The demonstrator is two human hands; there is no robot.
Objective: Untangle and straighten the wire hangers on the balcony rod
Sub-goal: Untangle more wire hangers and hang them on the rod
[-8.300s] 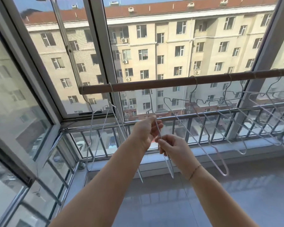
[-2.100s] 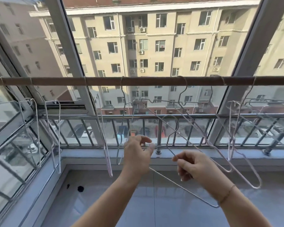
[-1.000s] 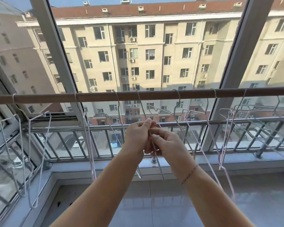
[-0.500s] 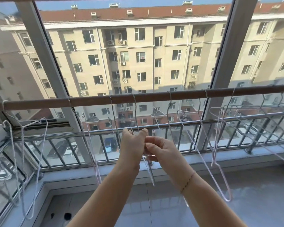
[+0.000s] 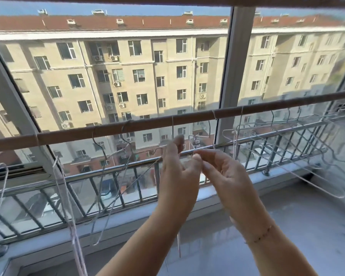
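The rod [image 5: 147, 123] crosses the balcony window as a long, nearly level bar, rising a little toward its right end. Both hands are raised just under its middle. The left hand [image 5: 177, 170] has its fingers reaching up toward the rod. The right hand [image 5: 223, 174] sits beside it with loosely curled fingers, and its forefinger meets the left thumb. The picture is blurred here, so I cannot tell whether either hand pinches the wire.

The middle hanger [image 5: 178, 244] hooks over the rod directly above the left hand, which is the nearer hand. It drops straight down behind that hand and shows again below the wrist. Its long axis looks near upright, edge-on to the viewer and square to the rod.

Further left under the rod, two crossed hangers [image 5: 100, 226] lean into each other. To the right, a bunch of hangers [image 5: 287, 170] splays out almost flat over the railing [image 5: 277, 136]. In my judgement the next move is sideways along the rod to one of these groups, so much of the job remains
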